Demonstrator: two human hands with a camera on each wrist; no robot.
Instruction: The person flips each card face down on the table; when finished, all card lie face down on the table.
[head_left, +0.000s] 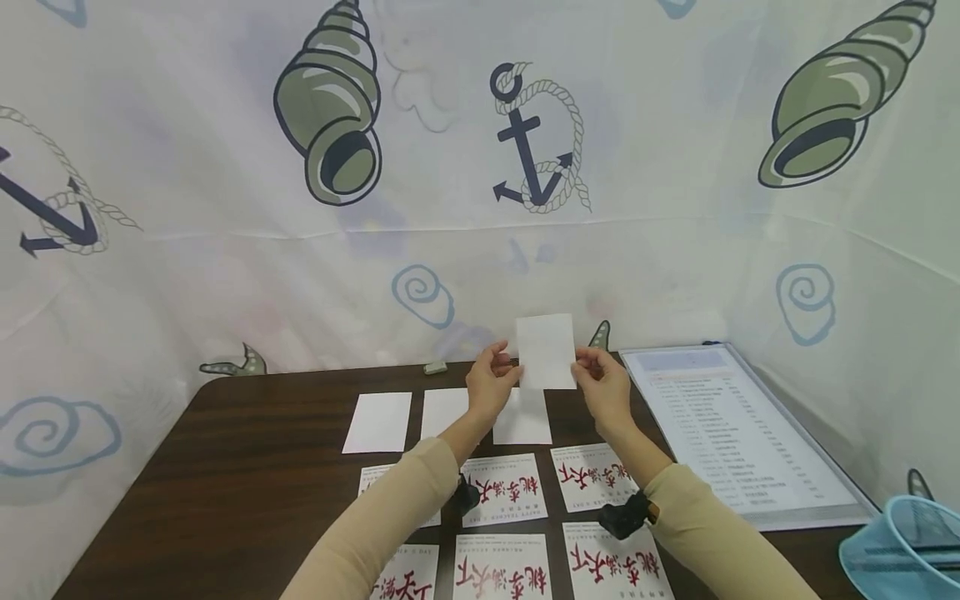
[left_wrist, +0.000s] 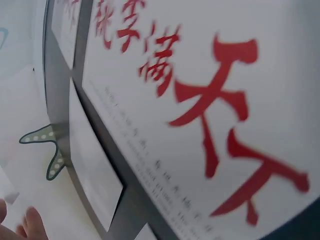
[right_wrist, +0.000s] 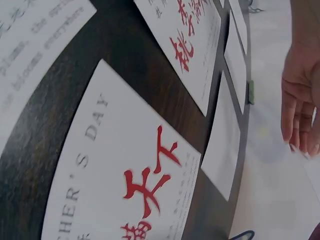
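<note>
Near the back edge of the table, a blank white card [head_left: 546, 350] is held up off the surface by both hands. The left hand [head_left: 491, 383] pinches its left edge, and the right hand [head_left: 603, 387] pinches its right edge. Below it lies a row of blank white cards, with one [head_left: 377, 423] at the left and another [head_left: 522, 418] partly behind the raised card. Closer in are rows of white cards with red Chinese characters, such as one printed card [head_left: 504, 492] between the forearms. The left sleeve hides part of these rows.
A framed printed sheet [head_left: 738, 429] lies at the table's right side. At the lower right stands a light-blue translucent container [head_left: 885, 542] with dark sticks inside. A small pale green block [head_left: 435, 367] sits at the back edge, before a patterned curtain [head_left: 660, 275].
</note>
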